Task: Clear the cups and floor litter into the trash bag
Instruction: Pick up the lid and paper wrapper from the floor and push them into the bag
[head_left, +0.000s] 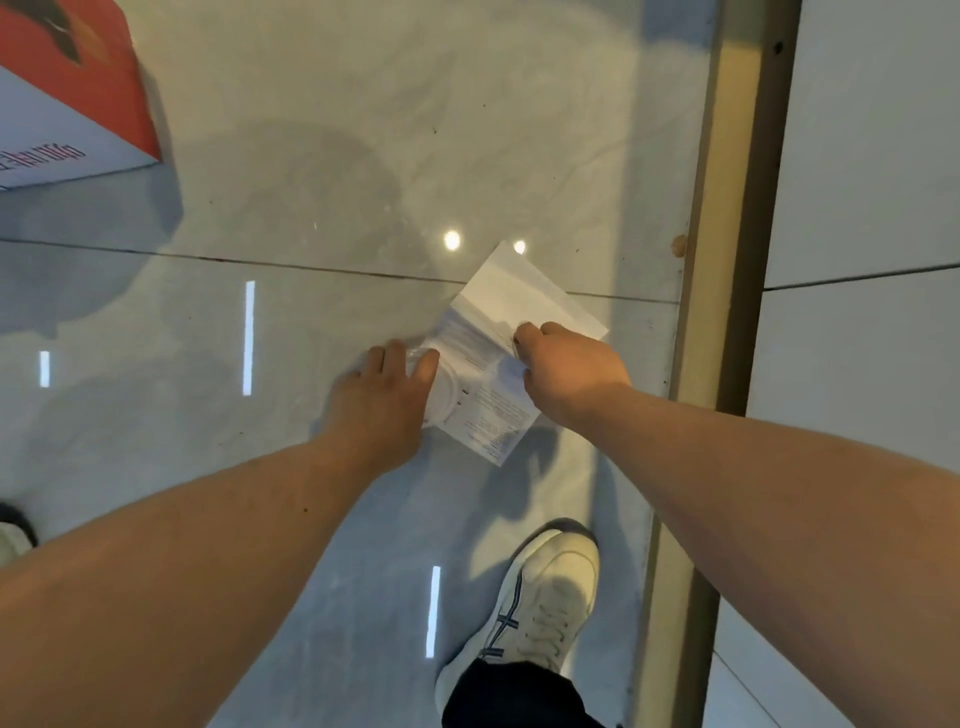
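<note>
A folded white printed paper sheet (519, 317) lies on the glossy tiled floor (322, 218) near the centre. My right hand (569, 371) presses down on it with its fingers curled around the sheet's middle. My left hand (387, 395) grips a clear plastic cup (444, 395) that lies beside and partly on top of the paper's left edge. Both arms reach straight down and forward. No trash bag is in view.
A red and white cardboard box (67, 98) stands at the top left. A tan threshold strip (727, 260) and a white panel (872, 156) run along the right. My white sneaker (540, 608) is planted just below the paper.
</note>
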